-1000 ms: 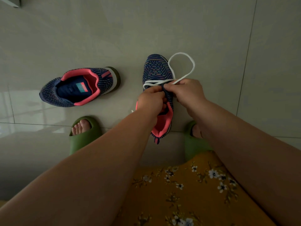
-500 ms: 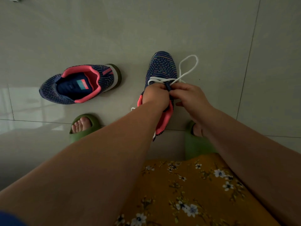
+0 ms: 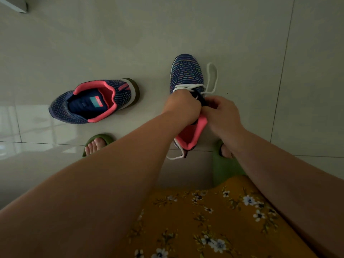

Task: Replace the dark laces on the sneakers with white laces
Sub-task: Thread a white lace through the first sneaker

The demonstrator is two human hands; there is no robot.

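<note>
Threading the white lace (image 3: 212,79) through the near shoe (image 3: 186,75)

The lace loop by the toe has shrunk since a second ago, so slack is being drawn through the eyelets. Left hand (image 3: 181,107) grips the shoe's tongue area; right hand (image 3: 221,112) pinches the lace. The other shoe (image 3: 93,101) lies unlaced on the floor (image 3: 74,43), well apart; slippers (image 3: 226,164) flank the work

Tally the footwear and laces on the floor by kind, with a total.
Sneakers: 2 (one lying on the tiles, one being laced)
Green slippers: 2 (one, other)
White laces: 1
Total: 5
</note>
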